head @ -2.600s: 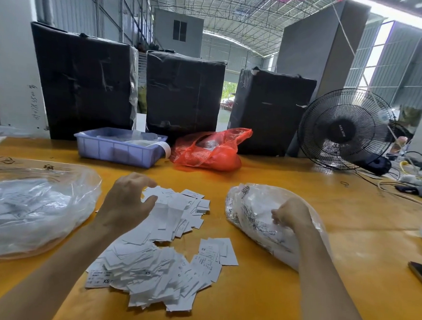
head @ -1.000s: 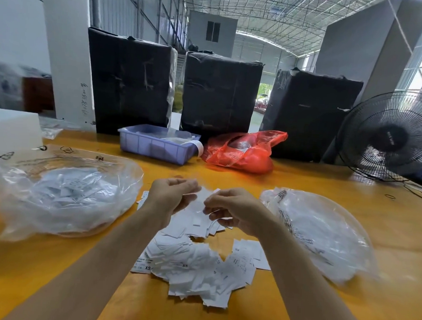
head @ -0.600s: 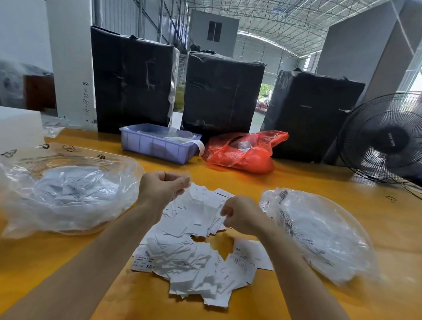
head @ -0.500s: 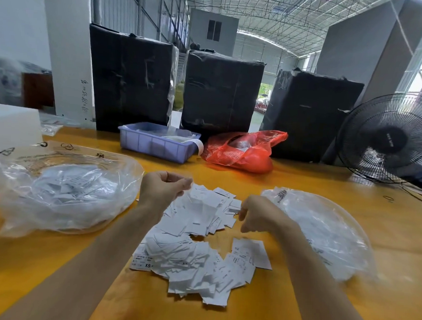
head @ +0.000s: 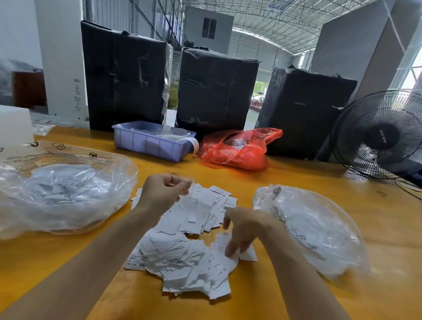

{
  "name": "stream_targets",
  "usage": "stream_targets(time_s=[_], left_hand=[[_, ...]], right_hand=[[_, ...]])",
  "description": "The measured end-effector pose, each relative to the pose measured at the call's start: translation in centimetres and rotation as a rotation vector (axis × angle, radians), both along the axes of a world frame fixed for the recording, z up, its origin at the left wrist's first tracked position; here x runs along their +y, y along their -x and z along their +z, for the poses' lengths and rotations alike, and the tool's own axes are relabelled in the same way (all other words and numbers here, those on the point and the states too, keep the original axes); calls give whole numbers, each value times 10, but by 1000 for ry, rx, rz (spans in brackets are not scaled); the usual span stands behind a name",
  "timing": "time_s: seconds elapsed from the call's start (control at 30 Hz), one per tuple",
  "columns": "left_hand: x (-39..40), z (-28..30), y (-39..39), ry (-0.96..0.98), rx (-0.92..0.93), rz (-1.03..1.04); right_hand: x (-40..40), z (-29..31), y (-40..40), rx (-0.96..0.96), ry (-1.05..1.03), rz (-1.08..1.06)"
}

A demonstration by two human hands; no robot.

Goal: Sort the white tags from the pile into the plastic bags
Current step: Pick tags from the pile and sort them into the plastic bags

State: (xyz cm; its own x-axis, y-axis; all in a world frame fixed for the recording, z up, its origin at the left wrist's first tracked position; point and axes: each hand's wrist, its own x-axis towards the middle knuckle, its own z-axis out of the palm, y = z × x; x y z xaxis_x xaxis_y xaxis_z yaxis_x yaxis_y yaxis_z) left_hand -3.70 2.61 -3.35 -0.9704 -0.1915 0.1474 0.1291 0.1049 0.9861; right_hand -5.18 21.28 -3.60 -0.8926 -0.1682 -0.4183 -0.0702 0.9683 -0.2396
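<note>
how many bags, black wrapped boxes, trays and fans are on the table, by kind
clear plastic bags: 2, left and right
red plastic bag: 1
black wrapped boxes: 3
blue tray: 1
fan: 1
total: 8

blue bin point(head: 148, 145) | red bag point(head: 240, 150) beside it | three black boxes point(head: 215, 91) behind | fan point(head: 385, 136) far right

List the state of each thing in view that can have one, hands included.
Left hand: raised, fingers curled, contents unclear.
Right hand: fingers down on the tag pile.
Tag pile: loose, unsorted.
Left bag: holds tags.
Right bag: holds tags.
Red bag: crumpled, filled.
</note>
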Motion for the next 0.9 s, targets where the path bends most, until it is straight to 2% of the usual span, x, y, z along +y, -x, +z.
stream_targets(time_s=[0.07, 0.13, 0.27, 0.37, 0.47, 0.53, 0.6, 0.7, 0.8, 0.9], left_hand=[[0, 1, -1, 11, 5, -9], [1, 1, -2, 19, 6, -19], [2, 2, -2, 25, 2, -25], [1, 1, -3, 33, 2, -33], [1, 2, -3, 45, -2, -21], [1, 2, -2, 49, -2, -14], [1, 2, -2, 50, -2, -16], [2, 0, -2, 46, -2, -27], [3, -1, -2, 50, -2, -31], [2, 0, -2, 55, -1, -31]], right_hand=[[-1, -2, 1, 138, 82, 32], [2, 1, 3, 169, 98, 11], [17, 12, 1, -19, -140, -116], [10, 7, 0, -90, -84, -119], [-2, -3, 1, 97, 58, -76], [-4, -4, 4, 272, 59, -41], [-3, 0, 6, 355, 92, -33], [-7, 3, 4, 316, 182, 24], [-19, -4, -3, 234, 157, 70], [-22, -14, -2, 193, 148, 21]])
